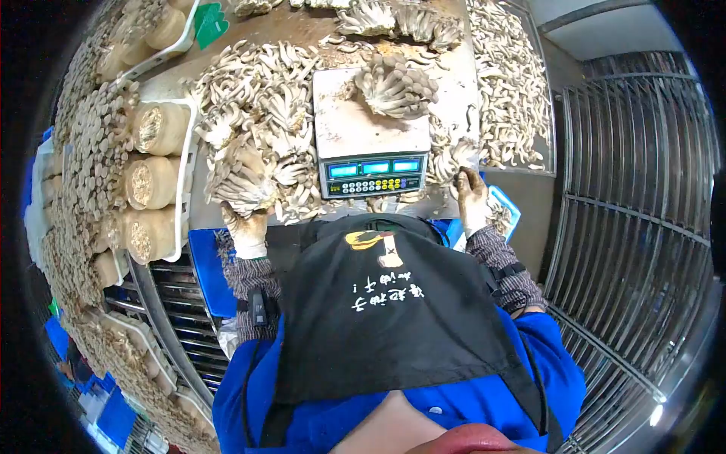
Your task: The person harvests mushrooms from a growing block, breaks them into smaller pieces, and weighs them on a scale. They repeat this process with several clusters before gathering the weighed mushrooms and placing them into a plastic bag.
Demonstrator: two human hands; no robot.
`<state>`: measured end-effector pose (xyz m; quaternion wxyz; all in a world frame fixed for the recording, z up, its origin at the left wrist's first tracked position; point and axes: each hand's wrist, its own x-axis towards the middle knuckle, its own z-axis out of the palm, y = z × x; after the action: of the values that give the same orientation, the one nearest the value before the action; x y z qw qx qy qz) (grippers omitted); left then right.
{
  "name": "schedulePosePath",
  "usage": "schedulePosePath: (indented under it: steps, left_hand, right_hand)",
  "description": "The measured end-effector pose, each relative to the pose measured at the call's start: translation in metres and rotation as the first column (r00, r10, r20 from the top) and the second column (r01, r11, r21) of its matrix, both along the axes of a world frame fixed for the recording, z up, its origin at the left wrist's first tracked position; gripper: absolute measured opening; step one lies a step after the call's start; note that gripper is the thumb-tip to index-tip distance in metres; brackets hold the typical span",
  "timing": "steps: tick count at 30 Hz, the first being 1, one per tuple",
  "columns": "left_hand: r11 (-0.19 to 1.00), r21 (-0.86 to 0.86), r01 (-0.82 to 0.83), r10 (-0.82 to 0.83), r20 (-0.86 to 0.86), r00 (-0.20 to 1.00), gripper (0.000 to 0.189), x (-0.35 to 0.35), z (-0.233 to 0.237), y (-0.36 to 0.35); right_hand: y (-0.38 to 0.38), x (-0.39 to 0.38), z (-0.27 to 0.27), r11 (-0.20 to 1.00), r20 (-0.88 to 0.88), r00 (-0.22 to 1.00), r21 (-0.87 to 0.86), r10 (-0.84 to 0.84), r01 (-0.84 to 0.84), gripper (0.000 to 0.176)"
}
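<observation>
My left hand point(246, 224), in a stained glove, is closed on the base of a cluster of oyster mushrooms point(246, 181) at the left of the scale. My right hand point(474, 201) is beside the scale's right front corner with its fingers curled in. Whatever its fingertips hold is too small to make out; loose mushrooms point(454, 157) lie just beyond them. Between my hands stands a digital scale point(374, 168) with lit displays. Another oyster mushroom cluster point(397, 89) rests on its plate, apart from both hands.
Heaped mushrooms point(261, 83) cover the table left of the scale. More fill a tray point(550, 136) at the right. White crates point(190, 144) of grow bags with mushrooms stand at the left. Blue bins point(208, 276) sit below the table edge. A metal rack point(635, 181) stands at the right.
</observation>
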<state>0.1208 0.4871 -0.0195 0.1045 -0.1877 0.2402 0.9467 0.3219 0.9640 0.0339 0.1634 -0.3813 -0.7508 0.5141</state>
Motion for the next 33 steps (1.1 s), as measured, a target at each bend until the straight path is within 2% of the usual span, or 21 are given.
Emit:
schedulePosePath:
  steps: [3, 4, 5, 9, 10, 11, 13, 14, 15, 17, 18, 19, 21, 23, 25, 26, 27, 29, 30, 32, 33]
  left_hand:
    - [0.996, 0.068, 0.058, -0.057, -0.016, 0.998, 0.059, 0.004, 0.006, 0.002]
    - [0.979, 0.2, 0.045, -0.052, 0.033, 0.998, 0.059, 0.003, 0.009, 0.003]
    - [0.996, 0.088, 0.023, -0.027, 0.04, 0.999, 0.06, 0.006, 0.012, 0.007]
    - [0.996, 0.085, 0.02, -0.027, 0.082, 0.996, 0.06, 0.02, -0.015, 0.002]
    - [0.975, 0.22, 0.036, -0.062, 0.11, 0.992, 0.066, 0.022, -0.003, 0.007]
    - [0.974, 0.211, 0.076, -0.097, 0.087, 0.992, 0.066, 0.024, 0.004, 0.012]
    - [0.982, 0.124, 0.139, -0.137, -0.021, 0.99, 0.067, 0.027, 0.009, 0.021]
    - [0.989, 0.058, 0.135, -0.136, 0.031, 0.99, 0.073, 0.028, 0.005, 0.023]
    - [0.983, 0.107, 0.151, -0.155, 0.028, 0.988, 0.077, 0.032, -0.001, 0.021]
    - [0.978, -0.023, 0.209, -0.21, -0.115, 0.971, 0.081, 0.038, 0.003, 0.019]
    - [0.975, -0.038, 0.219, -0.222, -0.178, 0.959, 0.084, 0.037, 0.005, 0.02]
    - [0.977, -0.035, 0.21, -0.213, -0.179, 0.961, 0.084, 0.035, 0.005, 0.018]
    - [0.941, -0.169, 0.295, -0.327, -0.215, 0.92, 0.086, 0.032, 0.007, 0.013]
    - [0.94, -0.215, 0.264, -0.303, -0.17, 0.938, 0.091, 0.028, 0.027, 0.015]
    - [0.787, -0.413, 0.458, -0.549, -0.13, 0.826, 0.095, 0.018, 0.03, 0.013]
    - [0.734, -0.338, 0.589, -0.656, -0.13, 0.743, 0.102, 0.006, 0.046, 0.018]
    - [0.741, -0.286, 0.607, -0.643, -0.042, 0.765, 0.107, 0.007, 0.045, 0.02]
    - [0.646, -0.548, 0.531, -0.703, -0.156, 0.694, 0.11, 0.001, 0.038, 0.029]
    - [0.668, -0.499, 0.552, -0.685, -0.122, 0.718, 0.113, 0.003, 0.038, 0.034]
    - [0.648, -0.564, 0.512, -0.684, -0.134, 0.717, 0.113, -0.002, 0.039, 0.032]
    - [0.619, -0.629, 0.47, -0.687, -0.144, 0.712, 0.112, -0.006, 0.039, 0.031]
  right_hand:
    - [-0.002, -0.016, 0.021, 0.977, 0.121, 0.992, 0.201, 0.043, -0.067, 0.023]
    - [0.004, -0.017, 0.011, 0.975, 0.066, 0.996, 0.212, 0.057, -0.07, 0.022]
    - [0.008, -0.022, 0.0, 0.973, 0.008, 0.997, 0.217, 0.075, -0.075, 0.022]
    - [-0.023, -0.057, 0.035, 0.929, 0.09, 0.929, 0.06, 0.36, -0.365, 0.022]
    - [-0.036, -0.064, 0.048, 0.9, 0.095, 0.896, 0.0, 0.433, -0.435, 0.024]
    - [-0.05, -0.074, 0.059, 0.865, 0.136, 0.855, -0.075, 0.501, -0.496, 0.025]
    - [-0.071, -0.093, 0.066, 0.716, 0.098, 0.711, -0.042, 0.697, -0.697, 0.027]
    - [-0.081, -0.106, 0.072, 0.62, 0.12, 0.615, -0.004, 0.779, -0.785, 0.029]
    - [-0.094, -0.119, 0.078, 0.571, 0.104, 0.585, 0.139, 0.804, -0.809, 0.03]
    - [-0.114, -0.15, 0.078, 0.568, 0.079, 0.58, 0.134, 0.811, -0.812, 0.033]
    - [-0.125, -0.166, 0.069, 0.623, 0.044, 0.625, 0.05, 0.78, -0.781, 0.037]
    - [-0.129, -0.186, 0.064, 0.501, 0.124, 0.556, 0.307, 0.822, -0.809, 0.041]
    - [-0.151, -0.227, 0.07, 0.447, 0.142, 0.579, 0.5, 0.802, -0.742, 0.056]
    - [-0.17, -0.258, 0.064, 0.492, 0.263, 0.603, 0.384, 0.753, -0.782, 0.074]
    - [-0.186, -0.284, 0.069, 0.501, 0.385, 0.573, 0.278, 0.723, -0.819, 0.09]
    - [-0.195, -0.295, 0.076, 0.506, 0.474, 0.526, 0.183, 0.706, -0.843, 0.096]
    - [-0.203, -0.307, 0.079, 0.527, 0.546, 0.474, 0.069, 0.691, -0.847, 0.091]
    - [-0.202, -0.324, 0.053, 0.503, 0.557, 0.463, 0.092, 0.69, -0.86, 0.084]
    - [-0.204, -0.33, 0.05, 0.498, 0.563, 0.457, 0.091, 0.689, -0.862, 0.084]
    - [-0.204, -0.337, 0.045, 0.578, 0.499, 0.58, 0.179, 0.644, -0.796, 0.075]
    - [-0.201, -0.339, 0.038, 0.581, 0.504, 0.581, 0.18, 0.639, -0.794, 0.075]
